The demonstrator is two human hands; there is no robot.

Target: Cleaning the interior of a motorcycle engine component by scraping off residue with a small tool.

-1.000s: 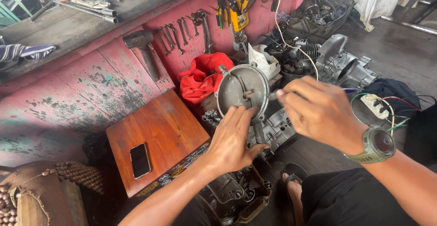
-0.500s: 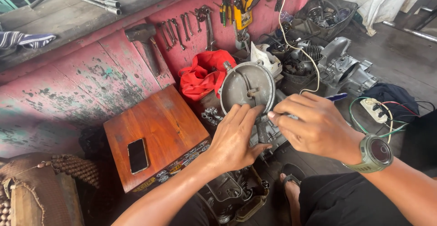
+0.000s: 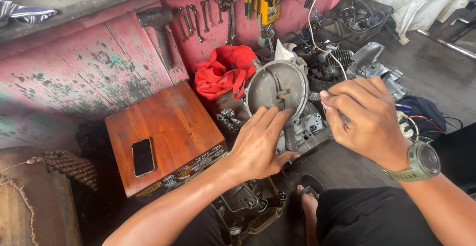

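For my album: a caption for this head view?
Left hand steadies a round grey engine cover; right hand curls beside it, near a wooden box.

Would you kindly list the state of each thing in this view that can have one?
Round metal cover: upright on the engine case, inner side facing the camera.
Left hand: fingers resting on the cover's lower edge.
Right hand: fingers curled shut, contents hidden.
Phone: flat on the wooden box, screen dark.
Hammer: hanging on the pink wall.
Red bag: crumpled, slack.

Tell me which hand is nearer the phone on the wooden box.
Left. The left hand rests on the engine part just right of the wooden box where the phone lies; the right hand is farther right, beyond the round cover.
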